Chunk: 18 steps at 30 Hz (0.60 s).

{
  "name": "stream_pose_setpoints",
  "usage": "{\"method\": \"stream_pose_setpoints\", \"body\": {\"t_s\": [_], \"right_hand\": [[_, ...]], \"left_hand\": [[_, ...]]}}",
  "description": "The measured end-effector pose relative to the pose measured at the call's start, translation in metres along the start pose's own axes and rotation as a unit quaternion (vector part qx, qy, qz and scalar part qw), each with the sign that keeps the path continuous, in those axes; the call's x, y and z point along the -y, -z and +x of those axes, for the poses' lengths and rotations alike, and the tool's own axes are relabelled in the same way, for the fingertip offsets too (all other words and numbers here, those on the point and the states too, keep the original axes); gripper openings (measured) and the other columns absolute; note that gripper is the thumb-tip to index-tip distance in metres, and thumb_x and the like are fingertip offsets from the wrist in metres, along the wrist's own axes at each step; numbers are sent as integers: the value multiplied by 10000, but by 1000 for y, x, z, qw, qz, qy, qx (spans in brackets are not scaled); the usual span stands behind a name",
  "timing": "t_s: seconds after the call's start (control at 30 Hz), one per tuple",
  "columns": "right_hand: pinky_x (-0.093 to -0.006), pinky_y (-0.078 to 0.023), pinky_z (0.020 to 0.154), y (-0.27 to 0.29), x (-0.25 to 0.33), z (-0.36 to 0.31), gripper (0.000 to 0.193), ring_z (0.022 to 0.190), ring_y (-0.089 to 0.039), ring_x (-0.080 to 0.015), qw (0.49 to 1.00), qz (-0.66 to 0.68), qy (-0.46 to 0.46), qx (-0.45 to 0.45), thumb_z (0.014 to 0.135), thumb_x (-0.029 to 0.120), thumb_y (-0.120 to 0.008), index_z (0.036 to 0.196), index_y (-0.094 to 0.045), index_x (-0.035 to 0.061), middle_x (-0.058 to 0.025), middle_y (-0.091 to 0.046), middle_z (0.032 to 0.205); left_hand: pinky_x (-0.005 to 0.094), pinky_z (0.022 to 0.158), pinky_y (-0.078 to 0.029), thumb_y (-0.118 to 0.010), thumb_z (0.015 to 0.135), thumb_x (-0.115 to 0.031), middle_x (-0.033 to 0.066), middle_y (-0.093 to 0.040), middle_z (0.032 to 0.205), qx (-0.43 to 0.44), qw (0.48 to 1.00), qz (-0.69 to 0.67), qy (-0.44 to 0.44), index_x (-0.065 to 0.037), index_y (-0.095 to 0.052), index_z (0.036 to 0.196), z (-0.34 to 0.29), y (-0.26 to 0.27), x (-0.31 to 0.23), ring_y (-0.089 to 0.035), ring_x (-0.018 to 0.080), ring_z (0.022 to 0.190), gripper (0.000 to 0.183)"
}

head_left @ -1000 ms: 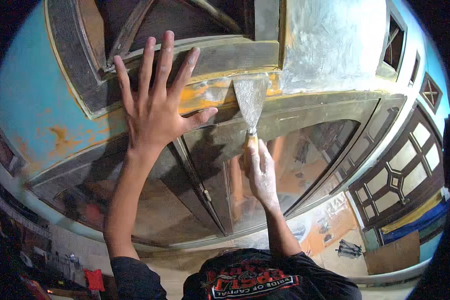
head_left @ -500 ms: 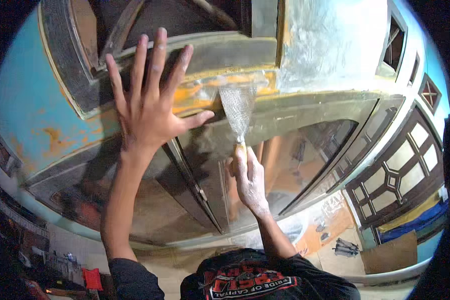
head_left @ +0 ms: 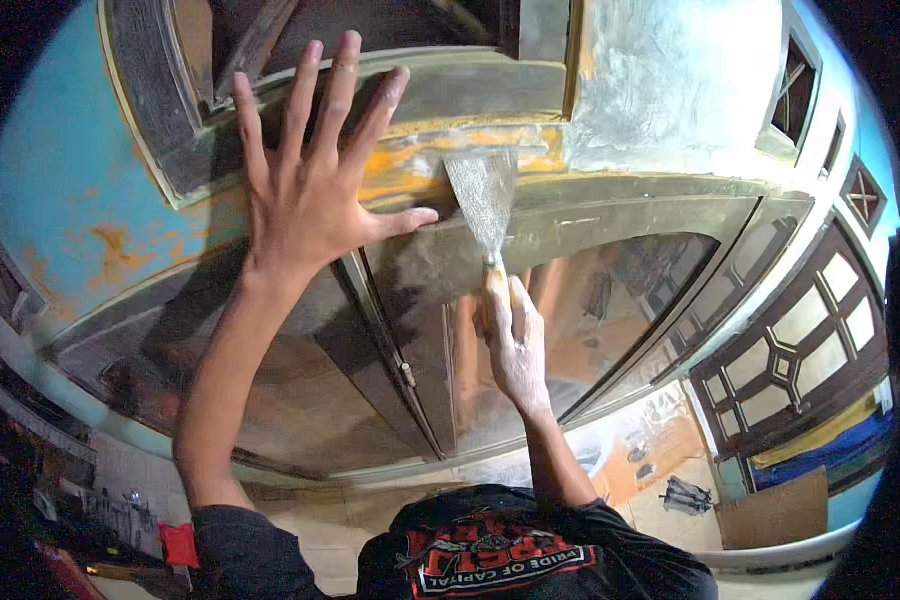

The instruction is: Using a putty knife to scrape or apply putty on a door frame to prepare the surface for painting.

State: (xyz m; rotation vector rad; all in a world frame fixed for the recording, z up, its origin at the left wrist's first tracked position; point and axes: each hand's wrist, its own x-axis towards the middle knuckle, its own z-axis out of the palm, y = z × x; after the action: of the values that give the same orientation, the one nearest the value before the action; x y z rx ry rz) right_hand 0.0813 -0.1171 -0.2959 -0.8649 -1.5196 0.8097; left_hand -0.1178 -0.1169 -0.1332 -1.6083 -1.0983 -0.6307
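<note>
Fingers (head_left: 315, 110) splay on scraped orange-streaked window frame (head_left: 470, 150), blue wall (head_left: 50, 170).

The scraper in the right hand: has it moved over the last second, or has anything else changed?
The scraper slid up the wooden frame, its blade now reaching the orange patch, pushed by the right hand, which kept its grip on the handle. The left hand stayed spread flat on the frame. Nothing was picked up or let go.

Brown cardboard sheet (head_left: 775, 512), floor, lower right
</note>
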Motion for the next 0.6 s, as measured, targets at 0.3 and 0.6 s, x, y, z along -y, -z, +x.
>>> {"method": "stream_pose_setpoints", "body": {"t_s": [0.3,0.6], "right_hand": [[-390,-401,561,-1,1,0,256,571,-458,-304,1000,17,-20,-12,1014,235,-450,1027,-513,-13,-220,-507,707],[-349,-410,597,-5,0,3,243,618,-436,-228,999,48,-12,5,1014,225,-459,1031,-512,-12,-208,-485,735]], "left_hand": [[663,1122,-97,-587,561,-808,99,-186,1565,75,995,63,4,-258,-271,1496,5,15,-9,-170,307,1439,1130],[662,1123,-83,-560,569,-827,124,-184,1562,72,996,48,1,-250,-247,1505,2,13,-9,-158,333,1439,1143]]}}
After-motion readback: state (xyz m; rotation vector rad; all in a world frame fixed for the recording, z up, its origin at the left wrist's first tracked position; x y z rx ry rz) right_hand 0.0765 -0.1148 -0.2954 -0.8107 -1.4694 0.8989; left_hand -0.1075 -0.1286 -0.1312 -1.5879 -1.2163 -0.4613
